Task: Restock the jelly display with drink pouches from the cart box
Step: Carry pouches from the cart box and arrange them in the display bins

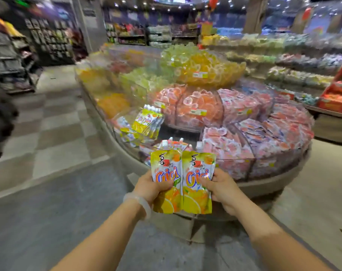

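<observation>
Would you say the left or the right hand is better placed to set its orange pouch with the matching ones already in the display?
Probably the left hand: its pouch is nearer the yellow pouches, up and left.

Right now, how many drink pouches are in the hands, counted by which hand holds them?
Left hand: 1 orange pouch
Right hand: 1 orange pouch
Total: 2 pouches seen from the front; any others stacked behind them are hidden.
</observation>
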`<state>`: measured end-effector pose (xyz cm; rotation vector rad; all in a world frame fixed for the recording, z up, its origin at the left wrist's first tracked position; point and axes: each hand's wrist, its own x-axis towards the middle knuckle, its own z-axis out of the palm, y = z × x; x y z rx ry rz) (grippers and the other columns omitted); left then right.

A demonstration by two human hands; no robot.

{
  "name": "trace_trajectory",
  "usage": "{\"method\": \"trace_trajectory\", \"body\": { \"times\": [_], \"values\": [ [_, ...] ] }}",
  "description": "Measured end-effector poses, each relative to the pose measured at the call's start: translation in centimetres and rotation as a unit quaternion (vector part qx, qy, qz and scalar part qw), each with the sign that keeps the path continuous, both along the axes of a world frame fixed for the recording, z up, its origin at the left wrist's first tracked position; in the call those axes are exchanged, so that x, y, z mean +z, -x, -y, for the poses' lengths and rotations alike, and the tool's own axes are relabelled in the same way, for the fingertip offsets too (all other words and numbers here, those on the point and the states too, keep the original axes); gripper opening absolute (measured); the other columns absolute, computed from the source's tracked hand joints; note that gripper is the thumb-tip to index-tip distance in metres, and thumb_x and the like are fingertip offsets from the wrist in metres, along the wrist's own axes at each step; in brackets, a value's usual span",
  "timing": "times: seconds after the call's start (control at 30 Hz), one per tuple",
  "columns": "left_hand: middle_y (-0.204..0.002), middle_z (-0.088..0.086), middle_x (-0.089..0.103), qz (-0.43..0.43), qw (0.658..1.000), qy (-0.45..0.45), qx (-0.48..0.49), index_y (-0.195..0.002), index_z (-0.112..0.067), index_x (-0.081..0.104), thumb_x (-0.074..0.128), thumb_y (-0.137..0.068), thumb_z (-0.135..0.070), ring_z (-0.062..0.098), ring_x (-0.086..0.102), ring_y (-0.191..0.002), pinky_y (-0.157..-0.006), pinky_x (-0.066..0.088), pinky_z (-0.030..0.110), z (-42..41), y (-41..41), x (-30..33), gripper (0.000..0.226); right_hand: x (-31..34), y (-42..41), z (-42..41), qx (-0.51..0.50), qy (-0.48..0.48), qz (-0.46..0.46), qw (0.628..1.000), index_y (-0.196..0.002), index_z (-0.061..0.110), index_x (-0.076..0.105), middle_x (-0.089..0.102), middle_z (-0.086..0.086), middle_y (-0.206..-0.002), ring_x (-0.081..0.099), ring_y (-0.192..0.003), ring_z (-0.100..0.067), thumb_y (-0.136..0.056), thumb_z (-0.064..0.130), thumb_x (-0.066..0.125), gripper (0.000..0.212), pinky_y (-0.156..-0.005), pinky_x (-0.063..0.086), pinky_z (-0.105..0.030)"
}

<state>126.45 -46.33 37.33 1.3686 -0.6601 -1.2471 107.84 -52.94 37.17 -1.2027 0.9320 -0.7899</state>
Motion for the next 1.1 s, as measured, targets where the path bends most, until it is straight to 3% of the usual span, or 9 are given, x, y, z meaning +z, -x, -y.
{"method": "trace_trajectory", "body": {
  "times": [0.3, 0.43, 0.53, 0.6, 0.7, 0.77, 0.9, 1.0, 1.1],
  "values": [
    [-0.099, 0.022, 0.07, -0.008, 0.991, -0.035, 0.13, -0.106, -0.003, 0.062, 0.068, -0.076, 0.011, 0.031, 0.069, -0.076, -0.072, 0.059, 0.043, 4.9, -18.4, -2.3, 0.033, -1.8, -20.4, 8.9, 0.147, 0.007, -0.019, 0.989, -0.102, 0.014, 0.062, 0.072, -0.005, -0.1, 0.07, -0.079, -0.013, -0.089, -0.004, 0.055, 0.023, -0.072, 0.059, -0.029],
    [-0.093, 0.021, 0.071, 0.032, 0.989, -0.042, 0.138, -0.107, -0.003, 0.062, 0.067, -0.079, 0.008, 0.028, 0.068, -0.069, -0.07, 0.059, 0.042, 10.8, -26.3, -1.0, 0.03, -0.9, -28.3, 14.7, 0.147, 0.009, -0.033, 0.989, -0.098, 0.018, 0.061, 0.07, -0.004, -0.099, 0.069, -0.077, -0.009, -0.089, -0.001, 0.058, 0.021, -0.065, 0.056, -0.022],
    [-0.083, 0.015, 0.072, 0.055, 0.989, -0.033, 0.13, -0.104, -0.004, 0.062, 0.066, -0.082, 0.003, 0.025, 0.068, -0.063, -0.062, 0.056, 0.035, 15.3, -31.2, 0.1, 0.024, 0.0, -32.8, 19.0, 0.131, 0.028, -0.04, 0.99, -0.095, 0.021, 0.061, 0.069, -0.007, -0.104, 0.067, -0.087, -0.017, -0.089, -0.002, 0.057, 0.024, -0.082, 0.056, -0.034],
    [-0.079, 0.013, 0.07, 0.054, 0.99, -0.033, 0.126, -0.102, -0.005, 0.06, 0.064, -0.084, 0.003, 0.021, 0.067, -0.056, -0.056, 0.054, 0.031, 18.2, -33.6, 0.3, 0.02, 0.4, -35.1, 21.4, 0.126, 0.045, -0.059, 0.989, -0.092, 0.019, 0.06, 0.069, -0.002, -0.094, 0.067, -0.075, -0.006, -0.09, -0.002, 0.055, 0.022, -0.073, 0.056, -0.022],
    [-0.084, 0.015, 0.068, 0.059, 0.992, -0.032, 0.104, -0.094, -0.01, 0.061, 0.064, -0.084, 0.004, 0.027, 0.066, -0.067, -0.069, 0.057, 0.041, 22.9, -36.8, 0.3, 0.017, 0.3, -37.6, 25.3, 0.06, 0.078, -0.103, 0.99, -0.076, 0.015, 0.053, 0.065, 0.01, -0.067, 0.059, -0.056, 0.004, -0.09, -0.001, 0.056, 0.022, -0.055, 0.046, -0.01],
    [-0.092, 0.02, 0.068, 0.067, 0.994, -0.035, 0.08, -0.087, -0.013, 0.063, 0.066, -0.083, 0.004, 0.033, 0.063, -0.084, -0.086, 0.052, 0.056, 26.5, -39.1, 0.1, 0.017, -0.8, -38.6, 28.2, -0.005, 0.101, -0.128, 0.987, -0.086, 0.004, 0.059, 0.068, -0.003, -0.079, 0.06, -0.064, -0.003, -0.088, 0.002, 0.061, 0.003, -0.063, 0.049, -0.018],
    [-0.094, 0.018, 0.068, 0.091, 0.996, -0.024, 0.005, -0.096, -0.005, 0.067, 0.068, -0.079, 0.006, 0.034, 0.064, -0.092, -0.093, 0.049, 0.054, 34.8, -42.5, -1.2, 0.021, -2.3, -40.2, 32.7, -0.128, 0.088, -0.158, 0.975, -0.106, -0.003, 0.059, 0.061, -0.009, -0.082, 0.052, -0.064, -0.012, -0.089, 0.012, 0.062, 0.023, -0.057, 0.039, -0.024],
    [-0.078, 0.015, 0.07, 0.087, 0.993, -0.022, -0.08, -0.095, 0.005, 0.066, 0.079, -0.063, 0.005, 0.024, 0.066, -0.072, -0.075, 0.057, 0.038, 40.5, -44.0, -2.3, 0.034, -3.8, -41.5, 34.4, -0.199, 0.04, -0.18, 0.963, -0.117, -0.002, 0.053, 0.059, -0.013, -0.093, 0.056, -0.075, -0.024, -0.086, 0.026, 0.066, 0.045, -0.056, 0.043, -0.028],
    [-0.072, 0.008, 0.071, 0.121, 0.977, -0.025, -0.175, -0.079, -0.011, 0.066, 0.082, -0.054, -0.011, 0.017, 0.062, -0.06, -0.058, 0.051, 0.026, 44.0, -44.0, -2.6, 0.031, -5.5, -43.0, 34.9, -0.253, 0.012, -0.212, 0.944, -0.105, -0.005, 0.054, 0.058, -0.034, -0.094, 0.059, -0.073, -0.037, -0.064, 0.046, 0.068, 0.067, -0.063, 0.049, -0.043]
  ]
}}
